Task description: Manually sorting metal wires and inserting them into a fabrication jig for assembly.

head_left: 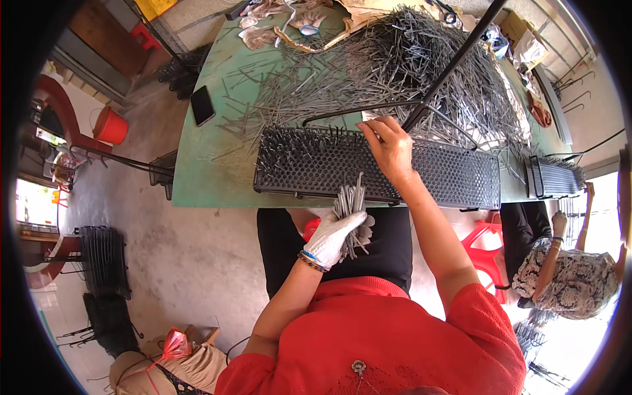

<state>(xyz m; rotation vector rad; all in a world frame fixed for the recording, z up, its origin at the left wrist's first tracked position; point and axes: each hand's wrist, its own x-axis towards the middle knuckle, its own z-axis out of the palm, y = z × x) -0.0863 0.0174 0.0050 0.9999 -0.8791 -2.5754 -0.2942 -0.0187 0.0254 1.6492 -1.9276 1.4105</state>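
My left hand (334,236), in a white glove, is closed around a bundle of thin grey metal rods (351,201) above my lap, just below the near edge of a black perforated rack (454,172). Bent rod ends crowd the rack's left part; its middle and right show bare round holes. Over the middle of the rack is my bare right hand (392,150), thumb and fingers pinched near the far edge. Whatever sits between those fingertips is too small to make out. A black metal frame (359,112) rises behind the rack.
A large heap of loose metal rods (428,52) covers the far part of the green table (217,164). A phone (202,105) lies at left, gloves (258,36) at the back. Another person (566,273) works at right beside a second rack (556,179). A red bucket (110,125) stands at left.
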